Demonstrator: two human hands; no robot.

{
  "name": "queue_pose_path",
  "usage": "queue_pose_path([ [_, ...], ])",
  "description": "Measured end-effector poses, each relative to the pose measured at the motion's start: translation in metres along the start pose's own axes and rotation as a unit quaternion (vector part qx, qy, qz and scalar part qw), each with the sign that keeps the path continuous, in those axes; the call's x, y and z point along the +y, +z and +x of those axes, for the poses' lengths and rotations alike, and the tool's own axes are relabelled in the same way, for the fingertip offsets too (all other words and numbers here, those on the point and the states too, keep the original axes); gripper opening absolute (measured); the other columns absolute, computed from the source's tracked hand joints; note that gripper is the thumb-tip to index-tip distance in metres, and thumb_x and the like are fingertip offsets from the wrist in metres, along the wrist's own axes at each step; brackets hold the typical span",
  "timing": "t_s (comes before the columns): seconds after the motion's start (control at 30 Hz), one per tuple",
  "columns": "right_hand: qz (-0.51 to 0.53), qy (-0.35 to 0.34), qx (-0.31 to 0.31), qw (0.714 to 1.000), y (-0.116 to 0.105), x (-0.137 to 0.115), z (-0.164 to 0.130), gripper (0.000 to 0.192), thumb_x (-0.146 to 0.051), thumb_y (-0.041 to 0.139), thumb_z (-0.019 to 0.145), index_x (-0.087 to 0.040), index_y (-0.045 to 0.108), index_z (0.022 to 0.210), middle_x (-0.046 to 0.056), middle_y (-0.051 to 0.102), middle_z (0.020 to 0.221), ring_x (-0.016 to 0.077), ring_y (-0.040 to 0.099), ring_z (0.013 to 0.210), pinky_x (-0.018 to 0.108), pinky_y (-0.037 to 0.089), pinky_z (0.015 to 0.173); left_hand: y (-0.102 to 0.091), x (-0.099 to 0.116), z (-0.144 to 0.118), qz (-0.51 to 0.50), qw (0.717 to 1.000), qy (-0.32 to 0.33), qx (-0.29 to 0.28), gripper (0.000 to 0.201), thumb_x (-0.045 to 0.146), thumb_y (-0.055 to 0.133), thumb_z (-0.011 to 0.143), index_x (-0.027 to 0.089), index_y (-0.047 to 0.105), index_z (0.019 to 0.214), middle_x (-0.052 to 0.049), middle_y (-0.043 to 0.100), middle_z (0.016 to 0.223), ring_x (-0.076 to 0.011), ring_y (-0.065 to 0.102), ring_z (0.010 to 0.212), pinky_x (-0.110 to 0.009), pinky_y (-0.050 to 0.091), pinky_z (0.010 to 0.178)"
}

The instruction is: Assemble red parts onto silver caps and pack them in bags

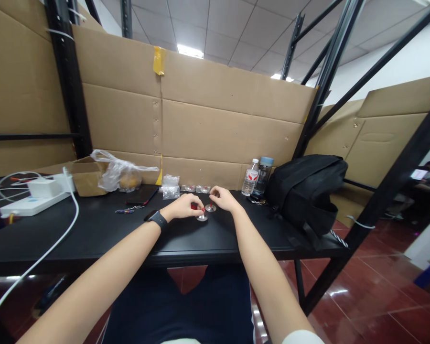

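Observation:
Both my hands are over the black tabletop point(186, 243). My left hand point(184, 206), with a dark watch point(156, 219) on its wrist, pinches the red stem of a small clear disc point(202, 218) that looks like a spinning top. Just beyond it to the right, a second clear disc point(210, 209) with a red stem rests at or close to the table surface. The fingers of my right hand point(225, 198) are closed at that stem. Small clear plastic packets point(171, 187) lie past my hands, several of them in a row.
At left are a white power strip point(32, 204) with cables, a cardboard box point(89, 177) and a plastic bag point(120, 172). A phone point(145, 195) and keychain point(127, 210) lie nearer. Right are a water bottle point(251, 178), a blue-lidded bottle point(264, 174) and a black backpack point(304, 191).

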State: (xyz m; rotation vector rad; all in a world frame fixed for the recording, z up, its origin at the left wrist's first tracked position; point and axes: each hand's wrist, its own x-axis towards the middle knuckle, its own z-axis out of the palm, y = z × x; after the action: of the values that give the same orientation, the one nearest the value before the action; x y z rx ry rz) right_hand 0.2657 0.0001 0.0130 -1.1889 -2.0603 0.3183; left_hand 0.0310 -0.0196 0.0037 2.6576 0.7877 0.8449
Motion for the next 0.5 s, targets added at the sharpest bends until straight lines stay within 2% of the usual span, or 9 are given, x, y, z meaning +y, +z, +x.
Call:
queue_pose_path([
  [0.1,-0.058,0.022,-0.048,0.997,-0.004,0.010,-0.002,0.015,-0.015,0.071,0.079,-0.018,0.071,0.094,0.000,0.069,0.083,0.0134,0.059,0.071,0.026,0.046,0.073,0.002,0.006,-0.001,-0.017,0.998,0.039,-0.051,0.020,0.043,0.073,0.083,0.026,0.081,0.087,-0.004,0.076,0.091,-0.0204,0.069,0.088,-0.030,0.050,0.084],
  [0.17,-0.083,0.023,-0.076,0.993,-0.005,0.014,-0.003,0.015,-0.016,0.074,0.078,-0.018,0.074,0.092,0.001,0.070,0.085,0.0137,0.060,0.072,0.026,0.046,0.072,0.004,0.006,0.001,-0.013,0.997,0.051,-0.051,0.018,0.043,0.073,0.082,0.028,0.082,0.089,-0.004,0.075,0.096,-0.0210,0.069,0.091,-0.031,0.050,0.089],
  [0.23,-0.094,0.020,-0.087,0.992,-0.003,0.016,-0.003,0.017,-0.016,0.075,0.077,-0.019,0.075,0.094,0.002,0.071,0.087,0.0143,0.062,0.074,0.026,0.046,0.073,0.003,-0.001,0.002,-0.009,0.999,0.034,-0.032,0.021,0.041,0.070,0.084,0.029,0.081,0.098,-0.004,0.075,0.100,-0.0212,0.068,0.093,-0.031,0.050,0.089],
  [0.33,-0.099,0.017,-0.089,0.991,-0.002,0.016,-0.002,0.021,-0.016,0.077,0.076,-0.020,0.077,0.097,0.002,0.073,0.088,0.0151,0.063,0.075,0.026,0.047,0.073,-0.007,-0.024,-0.002,0.055,0.995,-0.060,0.060,0.027,0.030,0.063,0.086,0.027,0.075,0.110,-0.006,0.074,0.104,-0.0238,0.067,0.097,-0.036,0.049,0.090],
  [0.4,-0.096,0.019,-0.093,0.991,-0.001,0.016,-0.002,0.022,-0.014,0.077,0.076,-0.020,0.077,0.097,0.002,0.073,0.087,0.0151,0.064,0.074,0.026,0.047,0.072,-0.018,-0.045,-0.011,0.166,0.964,-0.147,0.149,0.033,0.025,0.067,0.079,0.027,0.073,0.111,-0.009,0.072,0.110,-0.0309,0.062,0.108,-0.044,0.045,0.095],
  [0.43,-0.095,0.021,-0.095,0.991,-0.001,0.015,-0.002,0.022,-0.012,0.076,0.076,-0.021,0.077,0.096,0.002,0.074,0.086,0.0151,0.064,0.073,0.026,0.047,0.072,-0.023,-0.056,-0.017,0.212,0.945,-0.179,0.174,0.037,0.024,0.070,0.076,0.029,0.073,0.112,-0.011,0.069,0.118,-0.0345,0.058,0.114,-0.049,0.043,0.098],
  [0.5,-0.094,0.023,-0.097,0.991,-0.002,0.014,-0.003,0.023,-0.010,0.076,0.075,-0.020,0.078,0.095,0.002,0.074,0.086,0.0155,0.065,0.072,0.026,0.047,0.071,-0.033,-0.073,-0.029,0.263,0.921,-0.223,0.181,0.035,0.025,0.073,0.073,0.030,0.074,0.107,-0.012,0.068,0.121,-0.0377,0.055,0.116,-0.054,0.039,0.099],
])
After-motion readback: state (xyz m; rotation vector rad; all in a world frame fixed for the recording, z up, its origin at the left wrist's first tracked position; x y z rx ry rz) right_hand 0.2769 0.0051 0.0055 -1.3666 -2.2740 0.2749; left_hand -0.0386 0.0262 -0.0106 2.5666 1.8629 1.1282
